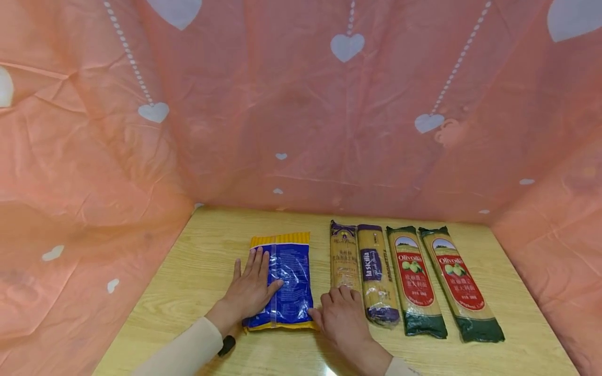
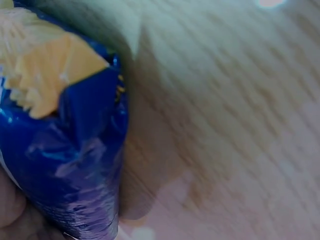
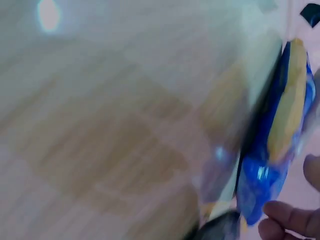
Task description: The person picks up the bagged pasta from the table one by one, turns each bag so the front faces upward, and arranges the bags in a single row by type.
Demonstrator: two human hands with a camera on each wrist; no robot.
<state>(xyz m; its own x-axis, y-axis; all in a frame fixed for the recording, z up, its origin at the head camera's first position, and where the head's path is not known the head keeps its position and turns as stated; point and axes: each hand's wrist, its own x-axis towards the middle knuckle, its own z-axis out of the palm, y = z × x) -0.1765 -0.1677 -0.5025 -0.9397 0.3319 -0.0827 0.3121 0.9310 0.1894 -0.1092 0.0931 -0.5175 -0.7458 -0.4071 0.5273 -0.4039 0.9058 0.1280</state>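
A blue plastic bag with yellow ends lies on the wooden table, its printed side up. My left hand rests flat on its left part, fingers spread. The thumb of my right hand touches or nearly touches the bag's lower right corner. The right fingers bend over the lower end of a purple-topped spaghetti packet, hiding that end. Close up in the left wrist view is the folded yellow end of the blue bag. Fingertips appear beside the blue bag in the right wrist view.
Right of that packet lie a spaghetti packet with a purple label and two green-ended Olivoila packets, side by side. A pink cloth with white hearts encloses the table at the back and sides.
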